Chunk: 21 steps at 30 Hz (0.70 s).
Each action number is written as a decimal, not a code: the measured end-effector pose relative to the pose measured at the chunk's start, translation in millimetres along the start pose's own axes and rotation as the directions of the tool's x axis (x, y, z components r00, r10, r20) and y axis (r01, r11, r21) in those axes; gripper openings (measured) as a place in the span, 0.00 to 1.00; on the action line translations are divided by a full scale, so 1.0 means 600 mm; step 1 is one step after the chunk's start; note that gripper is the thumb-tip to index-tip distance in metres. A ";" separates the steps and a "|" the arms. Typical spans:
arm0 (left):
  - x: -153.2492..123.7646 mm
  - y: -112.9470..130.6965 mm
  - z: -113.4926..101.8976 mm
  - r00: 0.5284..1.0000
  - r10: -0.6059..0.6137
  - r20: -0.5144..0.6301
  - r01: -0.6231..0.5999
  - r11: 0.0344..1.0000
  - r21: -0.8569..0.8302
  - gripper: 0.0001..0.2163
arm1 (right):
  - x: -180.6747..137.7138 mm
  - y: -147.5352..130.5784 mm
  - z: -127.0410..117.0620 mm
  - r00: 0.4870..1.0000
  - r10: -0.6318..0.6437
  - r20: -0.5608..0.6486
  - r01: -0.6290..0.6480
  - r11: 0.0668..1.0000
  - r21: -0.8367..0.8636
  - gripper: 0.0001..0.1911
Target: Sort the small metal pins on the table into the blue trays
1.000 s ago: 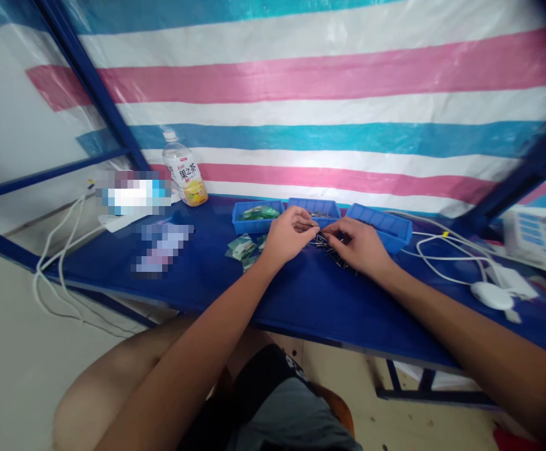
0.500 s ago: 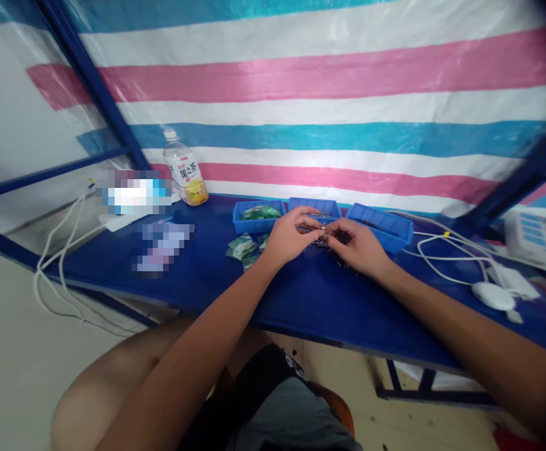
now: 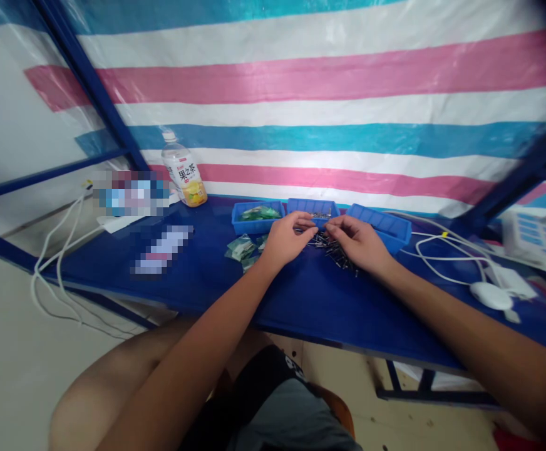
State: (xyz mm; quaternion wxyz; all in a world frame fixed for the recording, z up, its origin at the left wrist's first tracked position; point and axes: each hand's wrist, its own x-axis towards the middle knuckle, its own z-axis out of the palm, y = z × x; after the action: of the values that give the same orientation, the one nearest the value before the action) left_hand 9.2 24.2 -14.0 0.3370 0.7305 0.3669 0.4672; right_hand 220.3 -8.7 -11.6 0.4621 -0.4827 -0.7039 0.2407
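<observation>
Left blue tray (image 3: 257, 227): green packets (image 3: 260, 213). Middle tray (image 3: 311, 205): small metal pieces (image 3: 322, 215). Hands (image 3: 288, 240) (image 3: 362, 245) half-curled beside dark pins (image 3: 336, 250); hold unclear.

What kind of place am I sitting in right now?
Probably a makeshift workspace: a striped plastic sheet covers the back of the blue table, where three small blue bins sit beside a pile of thin dark pieces. The wider building isn't clear.

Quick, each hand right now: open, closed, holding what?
Left hand: fingers curled; can't tell if it's holding anything.
Right hand: fingers bent; grip can't be told either.
</observation>
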 end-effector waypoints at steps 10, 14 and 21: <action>-0.004 -0.019 -0.002 0.963 0.109 0.245 -0.219 0.847 0.484 0.11 | 0.017 0.015 -0.007 0.989 0.133 -0.068 -0.122 0.981 0.151 0.21; -0.002 -0.024 -0.001 0.964 0.105 0.245 -0.218 0.840 0.497 0.12 | 0.018 0.007 -0.006 0.981 0.179 -0.073 -0.176 0.984 0.041 0.26; -0.003 -0.021 -0.002 0.967 0.108 0.229 -0.210 0.848 0.487 0.13 | 0.001 0.002 -0.008 0.954 -0.240 0.181 0.298 0.832 -0.467 0.11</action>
State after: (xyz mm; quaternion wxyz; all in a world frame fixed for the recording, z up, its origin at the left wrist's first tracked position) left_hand 5.1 29.3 -24.9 0.1269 0.8630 0.3802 0.3075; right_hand 225.0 -8.4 -9.9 0.3127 -0.4651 -0.8281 0.0147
